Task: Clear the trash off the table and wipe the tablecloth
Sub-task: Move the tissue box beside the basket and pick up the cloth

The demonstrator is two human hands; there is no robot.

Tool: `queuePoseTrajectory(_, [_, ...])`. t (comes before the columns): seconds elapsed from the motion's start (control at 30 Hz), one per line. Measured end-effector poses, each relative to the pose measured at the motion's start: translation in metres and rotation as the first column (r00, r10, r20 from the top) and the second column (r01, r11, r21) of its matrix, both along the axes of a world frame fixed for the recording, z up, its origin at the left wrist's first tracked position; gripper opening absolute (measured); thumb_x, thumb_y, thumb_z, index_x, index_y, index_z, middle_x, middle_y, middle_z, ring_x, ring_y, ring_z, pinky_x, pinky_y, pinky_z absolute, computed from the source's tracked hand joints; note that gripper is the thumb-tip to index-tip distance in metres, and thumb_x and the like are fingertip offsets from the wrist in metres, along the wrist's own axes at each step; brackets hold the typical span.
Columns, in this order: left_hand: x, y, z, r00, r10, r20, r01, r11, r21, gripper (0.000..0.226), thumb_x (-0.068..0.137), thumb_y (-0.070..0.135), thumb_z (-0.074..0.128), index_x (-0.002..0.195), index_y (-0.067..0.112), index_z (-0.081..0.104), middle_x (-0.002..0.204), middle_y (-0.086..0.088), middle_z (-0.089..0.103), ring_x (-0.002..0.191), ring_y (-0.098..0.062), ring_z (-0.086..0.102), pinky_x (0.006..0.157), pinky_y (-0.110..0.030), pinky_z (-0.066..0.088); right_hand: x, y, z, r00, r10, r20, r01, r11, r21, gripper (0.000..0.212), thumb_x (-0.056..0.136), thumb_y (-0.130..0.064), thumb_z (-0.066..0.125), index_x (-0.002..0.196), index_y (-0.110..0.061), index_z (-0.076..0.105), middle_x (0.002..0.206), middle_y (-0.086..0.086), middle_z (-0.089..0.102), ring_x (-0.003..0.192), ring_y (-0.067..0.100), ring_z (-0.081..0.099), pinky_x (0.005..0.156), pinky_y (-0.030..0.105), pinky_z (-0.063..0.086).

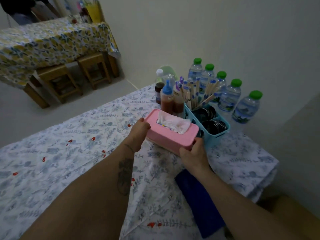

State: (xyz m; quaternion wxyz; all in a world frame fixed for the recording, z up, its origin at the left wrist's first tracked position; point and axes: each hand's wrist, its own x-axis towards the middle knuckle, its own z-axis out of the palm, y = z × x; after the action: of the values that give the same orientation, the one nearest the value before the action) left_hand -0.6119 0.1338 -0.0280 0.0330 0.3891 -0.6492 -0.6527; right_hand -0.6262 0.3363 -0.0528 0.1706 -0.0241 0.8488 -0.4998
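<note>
A pink tissue box [170, 135] with a white tissue [173, 122] poking out of its slot rests on the blue-flowered white tablecloth [72, 163]. My left hand [139, 134] grips the box's left end and my right hand [194, 153] grips its near right corner. Small red spots [93, 138] are scattered over the cloth to the left and near the front edge. A dark blue folded cloth [199, 203] lies on the table under my right forearm.
Behind the box stand sauce bottles [167, 99], a blue caddy [210, 122] holding chopsticks and metal lids, and a row of green-capped water bottles [230, 96] along the wall. Across the floor is another table with a yellow-patterned cloth [52, 42] and wooden stools [93, 70].
</note>
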Motion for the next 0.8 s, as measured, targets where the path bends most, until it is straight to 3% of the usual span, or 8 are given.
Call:
queuePoseTrajectory(0.13, [0.014,0.000,-0.006,1.000,-0.024,-0.020,0.024,0.999,0.040,0.069,0.095,0.004,0.045,0.159,0.014,0.019,0.161,-0.010,0.031,0.139,-0.027,0.040,0.105,-0.036,0.035,0.005,0.010,-0.007,0.997,0.078,-0.015,-0.077,0.997,0.024,0.068,0.072,-0.030,0.060,0.134,-0.018,0.035,0.131,0.008,0.053,0.115,0.025,0.056,0.092,0.049,0.052])
queuePoseTrajectory(0.27, [0.047,-0.003,-0.001,0.999,-0.009,-0.032,0.008,0.998,-0.056,0.064,0.096,0.007,0.053,0.156,0.010,0.029,0.157,-0.015,0.036,0.138,-0.031,0.043,0.103,-0.040,0.038,0.012,0.024,-0.009,0.977,0.197,-0.087,-0.168,0.950,0.262,0.066,0.082,-0.027,0.061,0.141,-0.019,0.032,0.135,0.006,0.048,0.118,0.026,0.050,0.094,0.045,0.046])
queuePoseTrajectory(0.4, [0.114,-0.020,-0.006,0.999,0.037,-0.015,-0.039,0.991,-0.131,0.051,0.096,0.006,0.054,0.146,0.010,0.045,0.145,-0.014,0.052,0.116,-0.022,0.052,0.092,-0.036,0.040,0.042,0.037,-0.014,0.928,0.368,-0.064,-0.242,0.724,0.646,0.051,0.084,-0.039,0.051,0.130,-0.020,0.039,0.136,0.008,0.044,0.125,0.030,0.041,0.103,0.048,0.034])
queuePoseTrajectory(0.47, [0.152,-0.032,-0.013,0.996,0.094,0.004,-0.093,0.985,-0.149,0.047,0.097,0.005,0.054,0.144,0.008,0.049,0.143,-0.015,0.054,0.117,-0.025,0.053,0.093,-0.036,0.041,0.060,0.041,-0.023,0.908,0.415,0.055,-0.319,0.601,0.733,0.070,0.084,-0.051,0.049,0.144,-0.023,0.029,0.151,0.012,0.028,0.139,0.035,0.025,0.111,0.054,0.022])
queuePoseTrajectory(0.53, [0.189,-0.043,-0.021,0.990,0.141,0.019,-0.136,0.977,-0.163,0.045,0.097,0.004,0.053,0.142,0.006,0.052,0.141,-0.017,0.056,0.123,-0.029,0.054,0.094,-0.036,0.042,0.076,0.042,-0.034,0.907,0.384,0.171,-0.381,0.579,0.721,0.086,0.086,-0.053,0.051,0.156,-0.026,0.008,0.164,0.014,0.001,0.149,0.039,0.001,0.115,0.060,0.010])
queuePoseTrajectory(0.6, [0.227,-0.050,-0.029,0.986,0.162,0.035,-0.153,0.973,-0.174,0.043,0.097,0.004,0.052,0.141,0.006,0.053,0.140,-0.017,0.057,0.124,-0.031,0.055,0.092,-0.036,0.043,0.090,0.045,-0.043,0.912,0.369,0.177,-0.376,0.585,0.718,0.089,0.092,-0.043,0.052,0.157,-0.024,-0.004,0.165,0.012,-0.011,0.151,0.036,-0.008,0.118,0.060,0.007])
queuePoseTrajectory(0.73, [0.300,-0.055,-0.043,0.982,0.185,0.041,-0.170,0.956,-0.238,0.041,0.097,0.007,0.053,0.138,0.011,0.056,0.137,-0.013,0.059,0.104,-0.022,0.061,0.074,-0.027,0.047,0.107,0.063,-0.045,0.927,0.376,-0.019,-0.257,0.669,0.698,0.079,0.093,-0.015,0.055,0.157,-0.007,0.008,0.165,0.015,0.012,0.150,0.031,0.013,0.119,0.047,0.021])
queuePoseTrajectory(0.8, [0.336,-0.056,-0.049,0.980,0.197,0.043,-0.178,0.946,-0.270,0.041,0.096,0.007,0.053,0.136,0.014,0.058,0.134,-0.009,0.061,0.107,-0.021,0.062,0.077,-0.027,0.050,0.111,0.067,-0.039,0.942,0.333,-0.045,-0.210,0.689,0.694,0.071,0.092,-0.003,0.052,0.155,-0.006,0.020,0.159,0.018,0.029,0.144,0.034,0.030,0.113,0.046,0.033])
